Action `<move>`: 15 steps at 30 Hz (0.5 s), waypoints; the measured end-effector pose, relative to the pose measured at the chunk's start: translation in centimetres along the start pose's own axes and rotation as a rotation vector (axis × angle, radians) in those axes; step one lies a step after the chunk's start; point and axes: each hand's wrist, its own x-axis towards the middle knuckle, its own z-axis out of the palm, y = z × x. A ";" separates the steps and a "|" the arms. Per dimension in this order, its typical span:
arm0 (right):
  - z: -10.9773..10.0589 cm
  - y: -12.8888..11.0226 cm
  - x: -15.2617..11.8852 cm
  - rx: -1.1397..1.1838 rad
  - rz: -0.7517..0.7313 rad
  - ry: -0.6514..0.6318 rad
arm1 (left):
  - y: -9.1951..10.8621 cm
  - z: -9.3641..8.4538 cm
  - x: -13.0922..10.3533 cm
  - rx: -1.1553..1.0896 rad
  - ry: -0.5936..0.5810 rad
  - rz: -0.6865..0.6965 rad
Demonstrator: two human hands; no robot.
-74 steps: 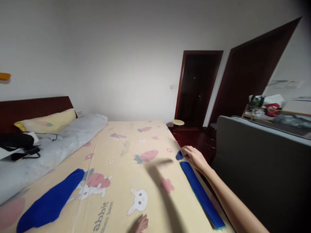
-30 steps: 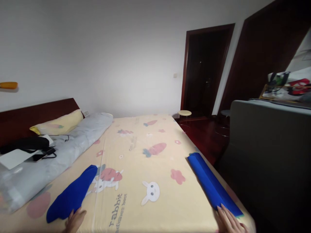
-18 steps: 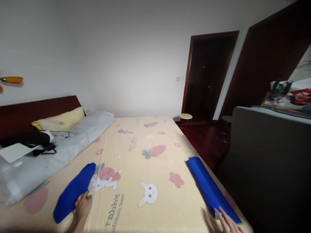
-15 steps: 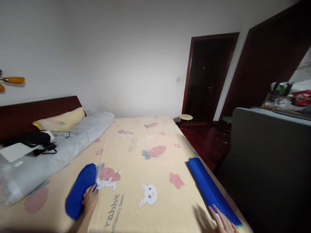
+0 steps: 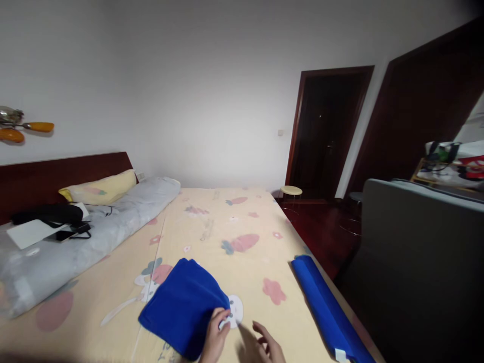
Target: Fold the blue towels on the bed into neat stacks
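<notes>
A square of blue cloth [image 5: 185,307] lies on the bed, partly over the printed rabbits. My left hand [image 5: 217,330] pinches its right-hand corner between thumb and fingers. Close by on the right, my right hand [image 5: 267,345] hovers over the sheet with fingers apart and nothing in them. Along the bed's right edge rests a long, rolled or folded blue cloth [image 5: 327,305], a small white label [image 5: 340,355] showing at its near end. Neither hand touches it.
The bed sheet [image 5: 242,217] is pale yellow with carrots and rabbits. On the left lie a grey bundle [image 5: 113,227], a pillow [image 5: 102,187], a black bag [image 5: 49,214] and a phone [image 5: 66,235]. A dark panel [image 5: 416,262] and a stool [image 5: 291,190] stand beside the bed.
My left hand has moved right with the blue cloth, which now lies spread wider nearer the middle. My right hand has left the long blue cloth and moved left.
</notes>
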 end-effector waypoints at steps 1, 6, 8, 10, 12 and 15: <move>0.9 -0.7 0.2 0.071 0.003 -0.039 | 0.4 0.7 -0.8 -0.022 -0.049 0.002; 3.1 -3.7 0.8 0.164 -0.135 -0.060 | 1.3 1.1 -2.8 0.003 -0.402 0.081; 3.0 -4.3 1.0 0.162 -0.153 -0.068 | 0.8 0.0 -2.6 0.012 -0.424 0.075; 2.2 -4.4 1.3 0.217 -0.121 -0.054 | -0.1 -1.6 -1.8 0.061 -0.313 0.052; 0.9 -4.0 1.6 0.288 -0.057 0.034 | -1.3 -3.5 -0.7 0.201 -0.157 0.036; -2.0 -2.4 1.8 0.320 0.128 0.344 | -3.2 -6.3 1.2 0.572 0.003 -0.035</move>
